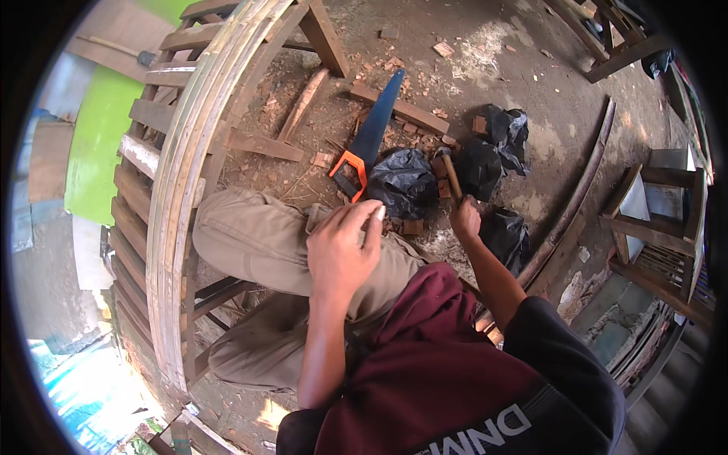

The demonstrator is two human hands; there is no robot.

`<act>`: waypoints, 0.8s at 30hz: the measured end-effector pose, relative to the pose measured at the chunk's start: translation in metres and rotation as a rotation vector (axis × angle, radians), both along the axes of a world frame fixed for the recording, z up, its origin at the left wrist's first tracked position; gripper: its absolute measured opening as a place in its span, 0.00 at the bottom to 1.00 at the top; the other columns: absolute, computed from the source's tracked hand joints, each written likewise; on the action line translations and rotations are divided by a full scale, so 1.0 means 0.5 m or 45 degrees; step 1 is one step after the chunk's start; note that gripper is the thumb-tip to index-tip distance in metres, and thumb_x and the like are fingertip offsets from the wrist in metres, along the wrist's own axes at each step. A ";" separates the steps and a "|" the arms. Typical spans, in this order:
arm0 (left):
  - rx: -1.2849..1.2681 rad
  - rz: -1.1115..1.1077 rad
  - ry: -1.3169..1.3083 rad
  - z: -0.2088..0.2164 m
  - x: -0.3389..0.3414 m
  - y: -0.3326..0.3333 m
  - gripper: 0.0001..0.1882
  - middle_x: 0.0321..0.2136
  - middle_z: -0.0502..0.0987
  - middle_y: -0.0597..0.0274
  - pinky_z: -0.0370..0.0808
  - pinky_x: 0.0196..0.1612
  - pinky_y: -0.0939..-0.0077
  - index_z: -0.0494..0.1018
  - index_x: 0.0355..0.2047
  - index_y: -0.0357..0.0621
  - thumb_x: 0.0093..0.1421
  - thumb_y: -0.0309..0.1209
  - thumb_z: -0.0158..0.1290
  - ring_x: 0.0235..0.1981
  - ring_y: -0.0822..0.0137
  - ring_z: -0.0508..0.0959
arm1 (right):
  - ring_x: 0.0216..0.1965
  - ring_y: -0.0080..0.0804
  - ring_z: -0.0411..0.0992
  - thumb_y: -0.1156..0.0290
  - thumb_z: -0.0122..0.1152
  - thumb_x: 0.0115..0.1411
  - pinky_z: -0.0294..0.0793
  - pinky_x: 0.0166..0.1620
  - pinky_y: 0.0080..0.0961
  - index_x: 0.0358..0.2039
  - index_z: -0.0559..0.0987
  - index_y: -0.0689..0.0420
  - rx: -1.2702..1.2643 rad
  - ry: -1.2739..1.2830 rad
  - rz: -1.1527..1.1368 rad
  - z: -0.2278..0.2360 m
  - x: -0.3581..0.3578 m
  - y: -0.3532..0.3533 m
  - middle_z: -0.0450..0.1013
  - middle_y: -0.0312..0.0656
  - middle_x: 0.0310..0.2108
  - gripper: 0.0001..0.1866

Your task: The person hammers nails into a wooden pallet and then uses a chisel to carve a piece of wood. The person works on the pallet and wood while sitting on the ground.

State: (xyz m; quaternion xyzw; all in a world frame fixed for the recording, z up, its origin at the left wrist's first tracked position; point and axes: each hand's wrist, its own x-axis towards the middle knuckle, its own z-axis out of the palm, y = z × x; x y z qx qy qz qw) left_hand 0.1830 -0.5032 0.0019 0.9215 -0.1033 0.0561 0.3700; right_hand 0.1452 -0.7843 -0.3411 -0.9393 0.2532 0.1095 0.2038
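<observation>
L hand [345, 246] is hovering over the worker's knee, fingers half curled; can't tell if it's pinching anything. R hand [465, 218] is gripping a hammer [453, 176] by its wooden handle, head pointing away btwn a blk plastic bag [409, 186] on the L & another blk bag [481, 168] on the R. Just past the L bag, an orange-handled saw [375, 125] is lying w/ its blade crossing a wood offcut [421, 117]. Farther out, top R, a wooden frame [633, 57] is standing on the dirt floor [561, 87].

Head-worn fisheye, close above lap [254, 235], facing down toward dirt ground [557, 80].
</observation>
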 end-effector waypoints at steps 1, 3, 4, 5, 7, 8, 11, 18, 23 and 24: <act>-0.010 0.065 0.066 0.002 -0.001 -0.004 0.06 0.34 0.84 0.56 0.79 0.37 0.70 0.81 0.40 0.41 0.62 0.26 0.59 0.33 0.60 0.84 | 0.36 0.65 0.78 0.52 0.55 0.67 0.76 0.39 0.57 0.50 0.68 0.63 0.007 0.008 -0.024 -0.015 -0.008 0.012 0.79 0.61 0.34 0.26; 0.020 0.160 0.063 -0.004 0.000 -0.003 0.07 0.33 0.84 0.56 0.79 0.35 0.68 0.81 0.39 0.41 0.61 0.27 0.60 0.32 0.59 0.84 | 0.39 0.61 0.78 0.55 0.56 0.66 0.76 0.41 0.54 0.56 0.65 0.66 0.114 -0.058 -0.020 -0.043 -0.007 0.016 0.77 0.60 0.38 0.29; 0.092 0.189 0.050 -0.009 -0.007 0.007 0.07 0.33 0.84 0.56 0.79 0.36 0.68 0.81 0.39 0.42 0.61 0.27 0.59 0.32 0.59 0.84 | 0.40 0.61 0.77 0.58 0.57 0.65 0.75 0.43 0.53 0.54 0.67 0.64 -0.046 -0.353 0.103 -0.044 -0.008 0.030 0.76 0.58 0.39 0.26; 0.159 0.219 0.039 -0.014 -0.012 0.010 0.07 0.33 0.84 0.56 0.79 0.36 0.68 0.81 0.39 0.42 0.62 0.27 0.59 0.32 0.59 0.84 | 0.41 0.60 0.76 0.60 0.59 0.64 0.75 0.45 0.51 0.53 0.69 0.62 -0.211 -0.647 0.227 -0.040 -0.008 0.045 0.75 0.55 0.41 0.23; 0.313 0.232 0.042 -0.015 -0.022 0.007 0.07 0.33 0.84 0.58 0.78 0.36 0.66 0.81 0.39 0.44 0.62 0.30 0.60 0.32 0.57 0.84 | 0.44 0.58 0.75 0.62 0.61 0.62 0.75 0.47 0.49 0.50 0.72 0.60 -0.092 -0.588 0.393 -0.025 0.011 0.071 0.74 0.55 0.46 0.21; 0.375 0.219 0.032 -0.019 -0.024 0.002 0.07 0.33 0.84 0.58 0.78 0.36 0.65 0.81 0.39 0.45 0.62 0.31 0.60 0.32 0.57 0.84 | 0.45 0.57 0.74 0.63 0.63 0.61 0.74 0.48 0.47 0.49 0.74 0.59 -0.037 -0.559 0.468 -0.027 0.022 0.080 0.73 0.55 0.49 0.19; 0.505 0.166 0.019 -0.023 -0.024 -0.013 0.07 0.32 0.84 0.60 0.78 0.36 0.64 0.81 0.38 0.46 0.61 0.32 0.60 0.33 0.56 0.83 | 0.43 0.56 0.76 0.65 0.61 0.62 0.75 0.45 0.50 0.42 0.78 0.57 0.357 -0.297 0.460 -0.058 0.054 0.121 0.74 0.53 0.45 0.12; 0.575 0.120 -0.017 -0.033 -0.016 -0.022 0.05 0.32 0.83 0.60 0.77 0.37 0.63 0.81 0.37 0.46 0.61 0.32 0.60 0.33 0.56 0.82 | 0.40 0.57 0.80 0.70 0.54 0.60 0.81 0.44 0.49 0.42 0.80 0.57 0.177 0.127 0.371 -0.120 0.105 0.141 0.80 0.56 0.37 0.12; 0.594 0.137 -0.004 -0.041 -0.015 -0.016 0.06 0.31 0.83 0.60 0.77 0.36 0.63 0.81 0.36 0.45 0.61 0.31 0.60 0.32 0.56 0.82 | 0.38 0.55 0.81 0.71 0.52 0.62 0.82 0.42 0.47 0.39 0.81 0.58 0.167 0.031 0.459 -0.128 0.104 0.135 0.80 0.56 0.35 0.11; 0.599 0.149 -0.001 -0.042 -0.016 -0.014 0.06 0.31 0.83 0.60 0.77 0.36 0.63 0.81 0.36 0.45 0.61 0.31 0.60 0.32 0.56 0.82 | 0.37 0.55 0.81 0.71 0.51 0.63 0.82 0.41 0.47 0.40 0.81 0.58 0.161 0.047 0.530 -0.128 0.108 0.134 0.80 0.56 0.34 0.11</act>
